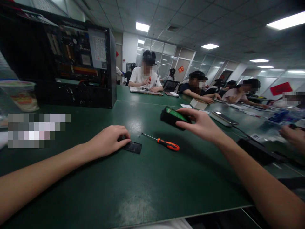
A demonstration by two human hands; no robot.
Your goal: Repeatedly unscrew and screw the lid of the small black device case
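Note:
My right hand (199, 124) grips a black box-shaped casing (171, 121) between thumb and fingers, held above the table. A green circuit board (176, 113) shows inside its open top. On the table, my left hand (111, 140) has its fingers curled over one end of a flat black cover plate (134, 147), which lies on the surface. Between the two hands rests a screwdriver (168, 144) with an orange and black handle, its tip pointing toward my left hand. Tiny light bits (138, 136) lie close to that tip.
An open computer case (111, 70) stands at the back left, beside a clear plastic cup (22, 95). At the right are a black device with a cable (257, 149) and another person's hand (293, 136). Several people sit across the green table (143, 184).

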